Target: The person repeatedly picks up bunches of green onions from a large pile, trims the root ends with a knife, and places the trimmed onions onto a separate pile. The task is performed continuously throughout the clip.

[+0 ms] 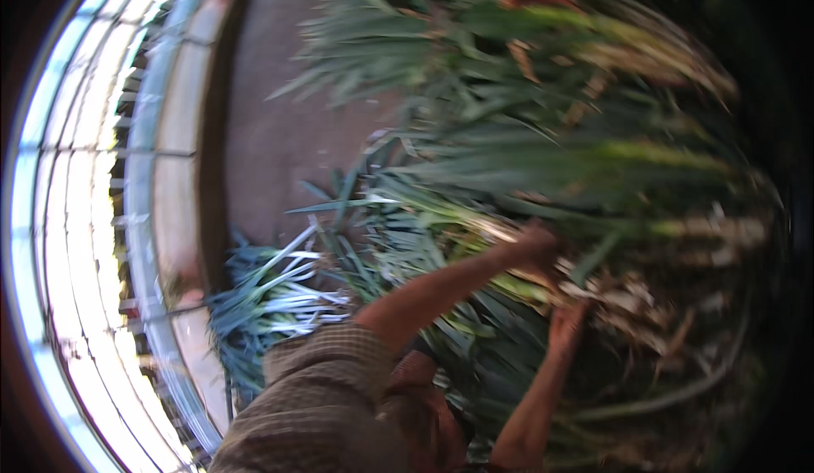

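Both my hands are together among long-leaved leeks, and motion blurs them. My left hand (539, 247), reaching in from a checked sleeve, is closed around a leek stalk (493, 226) with pale and yellow-green leaves. Just below it, my right hand (568, 323) grips near the whitish base of a leek (575, 290). Whether both hands hold the same leek is not clear. Beside my hands lies a tangle of dry, pale leaf scraps and roots (636, 304).
A large heap of untrimmed leeks (540, 155) spreads above and right of my hands. Cleaner leeks with white shafts (305, 301) lie at left on the brown floor (286, 123). A low wall (178, 199) and bright glazing (70, 218) run along the left.
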The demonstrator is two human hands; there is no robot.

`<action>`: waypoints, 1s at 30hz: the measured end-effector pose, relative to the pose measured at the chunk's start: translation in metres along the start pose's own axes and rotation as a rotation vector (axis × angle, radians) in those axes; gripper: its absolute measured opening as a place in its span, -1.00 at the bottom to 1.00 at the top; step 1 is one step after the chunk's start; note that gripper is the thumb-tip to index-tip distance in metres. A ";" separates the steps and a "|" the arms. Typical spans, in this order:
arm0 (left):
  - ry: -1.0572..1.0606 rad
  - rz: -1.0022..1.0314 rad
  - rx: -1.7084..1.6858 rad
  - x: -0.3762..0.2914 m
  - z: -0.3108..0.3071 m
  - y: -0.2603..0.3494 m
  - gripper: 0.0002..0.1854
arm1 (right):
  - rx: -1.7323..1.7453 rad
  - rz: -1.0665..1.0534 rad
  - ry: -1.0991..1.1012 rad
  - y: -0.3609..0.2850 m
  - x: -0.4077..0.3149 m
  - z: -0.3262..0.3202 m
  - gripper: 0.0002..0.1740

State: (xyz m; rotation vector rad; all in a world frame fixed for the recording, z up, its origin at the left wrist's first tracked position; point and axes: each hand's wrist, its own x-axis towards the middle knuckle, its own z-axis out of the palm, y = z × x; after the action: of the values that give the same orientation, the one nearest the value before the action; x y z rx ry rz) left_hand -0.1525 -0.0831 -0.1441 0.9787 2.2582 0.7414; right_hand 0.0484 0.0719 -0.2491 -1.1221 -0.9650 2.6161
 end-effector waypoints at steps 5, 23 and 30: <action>0.217 0.080 0.053 -0.020 0.022 -0.004 -0.19 | -0.029 0.050 0.042 0.005 -0.018 0.027 -0.33; 0.476 0.148 -0.186 -0.092 -0.078 0.224 -0.39 | 0.063 -0.264 -0.050 -0.190 -0.190 0.133 -0.47; 0.344 0.143 -0.044 0.062 -0.156 0.395 -0.27 | -0.167 -0.551 0.280 -0.417 -0.153 0.176 -0.21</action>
State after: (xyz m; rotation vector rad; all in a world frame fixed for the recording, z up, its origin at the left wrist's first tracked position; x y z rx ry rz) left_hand -0.1119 0.1528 0.2121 1.0669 2.4661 1.0887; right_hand -0.0142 0.2559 0.1870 -1.0342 -1.2308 1.9209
